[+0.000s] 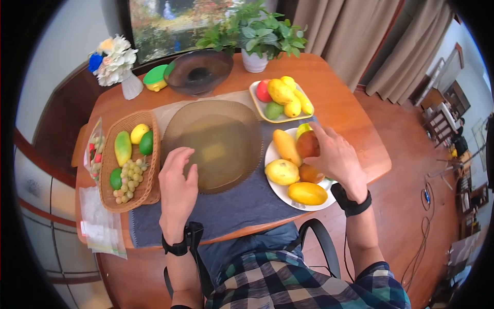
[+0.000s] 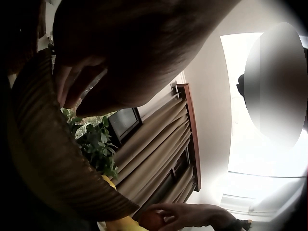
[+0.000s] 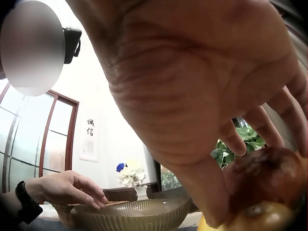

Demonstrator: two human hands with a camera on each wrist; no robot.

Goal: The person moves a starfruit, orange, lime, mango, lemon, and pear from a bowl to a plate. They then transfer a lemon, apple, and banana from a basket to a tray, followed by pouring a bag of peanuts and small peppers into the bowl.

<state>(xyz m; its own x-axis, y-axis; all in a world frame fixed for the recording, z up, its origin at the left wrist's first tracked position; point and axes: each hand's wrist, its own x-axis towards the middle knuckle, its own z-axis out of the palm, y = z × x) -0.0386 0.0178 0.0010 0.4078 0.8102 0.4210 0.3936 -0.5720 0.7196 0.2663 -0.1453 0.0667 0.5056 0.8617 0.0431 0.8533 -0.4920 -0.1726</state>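
My right hand [image 1: 339, 157] is over the white plate [image 1: 278, 191], thumb and fingers around a reddish-brown round fruit [image 1: 307, 144]. In the right wrist view the thumb lies against this shiny fruit [image 3: 264, 178], and the fingertips show behind it. Sharing the plate are a yellow mango [image 1: 307, 193], a pale yellow fruit [image 1: 282, 172], a longer yellow fruit [image 1: 287, 147] and another brownish fruit, partly hidden. Beside the near left rim of a large amber ribbed glass bowl [image 1: 221, 123], my left hand [image 1: 179, 190] hovers with relaxed fingers, holding nothing.
A wicker basket [image 1: 109, 144] with grapes [image 1: 132, 177] and green and yellow fruit stands left. Behind the plate sits a fruit tray [image 1: 283, 120]. Farther back are a dark glass dish [image 1: 216, 67], a potted plant [image 1: 254, 62] and a flower vase [image 1: 132, 87]. Plastic bags [image 1: 103, 226] lie front left.
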